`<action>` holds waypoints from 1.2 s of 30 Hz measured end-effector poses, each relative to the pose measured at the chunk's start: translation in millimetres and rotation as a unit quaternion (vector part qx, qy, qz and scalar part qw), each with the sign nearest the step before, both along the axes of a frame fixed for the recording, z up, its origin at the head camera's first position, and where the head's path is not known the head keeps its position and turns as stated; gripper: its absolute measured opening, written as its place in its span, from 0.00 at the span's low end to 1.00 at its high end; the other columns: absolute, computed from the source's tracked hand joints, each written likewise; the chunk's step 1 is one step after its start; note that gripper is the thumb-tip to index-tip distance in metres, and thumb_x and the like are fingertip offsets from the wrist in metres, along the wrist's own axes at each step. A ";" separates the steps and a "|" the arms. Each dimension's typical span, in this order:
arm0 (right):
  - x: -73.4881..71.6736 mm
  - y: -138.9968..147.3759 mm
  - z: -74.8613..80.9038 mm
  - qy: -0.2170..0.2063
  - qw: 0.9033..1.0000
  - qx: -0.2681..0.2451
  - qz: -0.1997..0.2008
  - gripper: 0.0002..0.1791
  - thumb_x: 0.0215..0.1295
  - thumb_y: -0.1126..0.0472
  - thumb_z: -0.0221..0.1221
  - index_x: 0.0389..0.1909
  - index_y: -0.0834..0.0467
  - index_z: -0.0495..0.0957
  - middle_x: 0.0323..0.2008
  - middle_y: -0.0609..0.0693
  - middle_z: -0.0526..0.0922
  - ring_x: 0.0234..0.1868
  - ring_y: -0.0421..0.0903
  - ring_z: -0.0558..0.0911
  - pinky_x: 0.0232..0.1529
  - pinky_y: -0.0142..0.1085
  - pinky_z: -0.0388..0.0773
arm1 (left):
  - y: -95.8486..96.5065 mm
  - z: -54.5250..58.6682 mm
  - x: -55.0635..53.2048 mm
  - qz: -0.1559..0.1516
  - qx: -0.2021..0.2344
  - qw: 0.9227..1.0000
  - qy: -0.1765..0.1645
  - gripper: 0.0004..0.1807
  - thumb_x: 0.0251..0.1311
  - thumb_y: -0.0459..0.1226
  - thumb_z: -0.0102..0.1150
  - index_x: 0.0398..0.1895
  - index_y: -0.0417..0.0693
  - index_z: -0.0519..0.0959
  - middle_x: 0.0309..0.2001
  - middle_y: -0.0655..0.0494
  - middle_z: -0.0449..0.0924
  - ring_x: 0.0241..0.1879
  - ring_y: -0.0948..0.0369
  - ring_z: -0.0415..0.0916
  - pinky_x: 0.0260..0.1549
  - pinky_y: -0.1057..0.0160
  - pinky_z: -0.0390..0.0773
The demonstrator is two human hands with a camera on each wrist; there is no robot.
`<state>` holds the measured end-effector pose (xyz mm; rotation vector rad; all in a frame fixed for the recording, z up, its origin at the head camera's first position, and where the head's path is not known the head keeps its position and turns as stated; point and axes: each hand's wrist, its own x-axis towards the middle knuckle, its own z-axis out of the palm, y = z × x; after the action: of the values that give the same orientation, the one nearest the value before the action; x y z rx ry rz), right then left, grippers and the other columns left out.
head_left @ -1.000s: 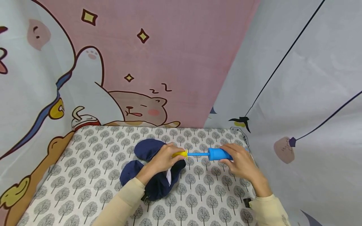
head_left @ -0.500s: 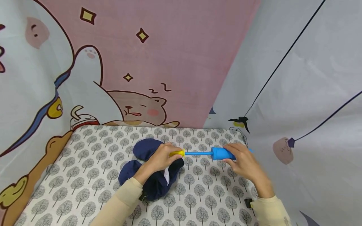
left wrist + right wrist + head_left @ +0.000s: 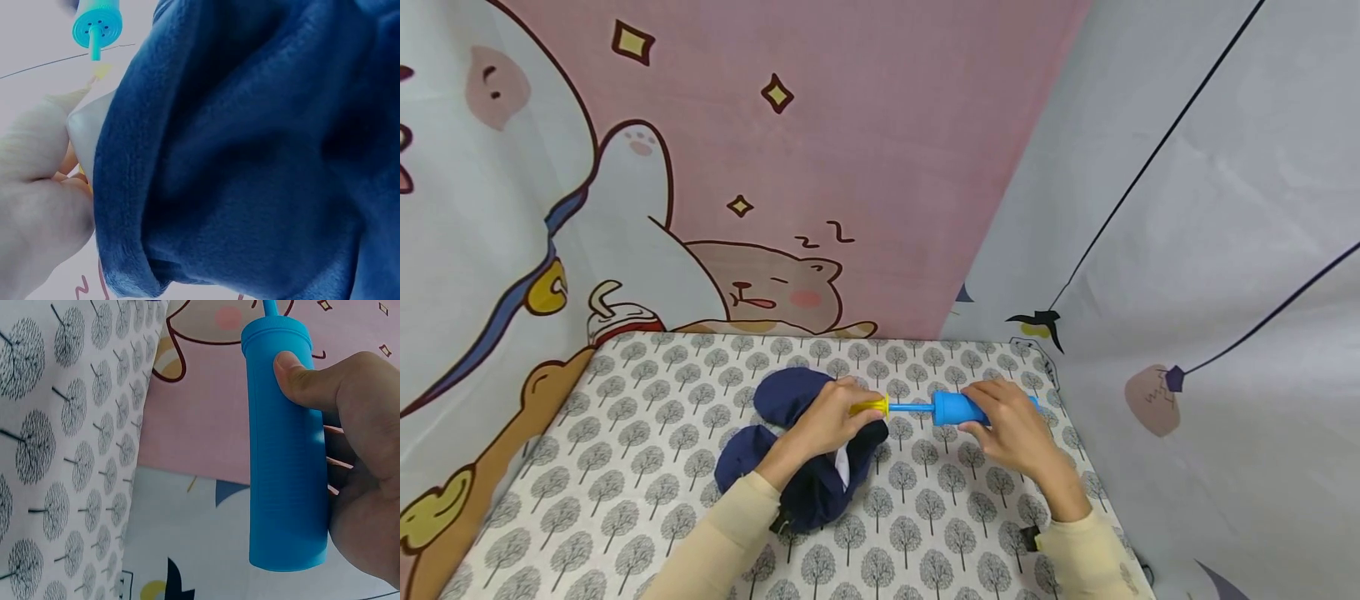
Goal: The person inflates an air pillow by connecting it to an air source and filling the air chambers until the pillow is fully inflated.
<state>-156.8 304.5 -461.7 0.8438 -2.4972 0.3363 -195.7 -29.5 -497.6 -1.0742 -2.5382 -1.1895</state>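
Note:
In the head view my left hand [image 3: 833, 419] grips the yellow handle [image 3: 871, 407] of a blue hand pump, seen at its barrel [image 3: 953, 408]. My right hand [image 3: 1011, 423] wraps around that barrel. Between them a short stretch of thin blue rod [image 3: 912, 407] shows. The right wrist view has the ribbed barrel [image 3: 284, 462] upright along the image, thumb laid on it near the rod end. Under my left wrist lies a soft navy fabric item [image 3: 823, 492] with rounded lobes and a white piece [image 3: 841, 465] in its opening; its kind is unclear. It fills much of the left wrist view.
A tabletop with a tree-print cover [image 3: 625, 467] lies beneath both hands. Pink and white printed cloth walls [image 3: 895, 167] stand behind and at the sides. Beside the right sleeve is a small black object [image 3: 1028, 538].
My right hand first drew the barrel slightly right, then moved it back left toward the handle, so less rod shows now. My left hand and the navy item stayed nearly still.

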 end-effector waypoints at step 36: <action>7.3 -2.8 -11.2 -0.056 0.998 -0.029 -0.004 0.31 0.58 0.57 0.86 0.60 0.63 0.89 0.55 0.59 0.93 0.55 0.59 0.92 0.57 0.57 0.89 | 3.7 6.5 4.3 -0.023 -0.024 0.999 0.012 0.15 0.76 0.38 0.72 0.61 0.44 0.93 0.45 0.50 0.93 0.36 0.62 0.79 0.36 0.71 0.78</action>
<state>-149.5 301.6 -472.9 0.8131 -2.5797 0.4628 -191.3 -25.8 -491.1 -1.1568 -2.5502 -1.1245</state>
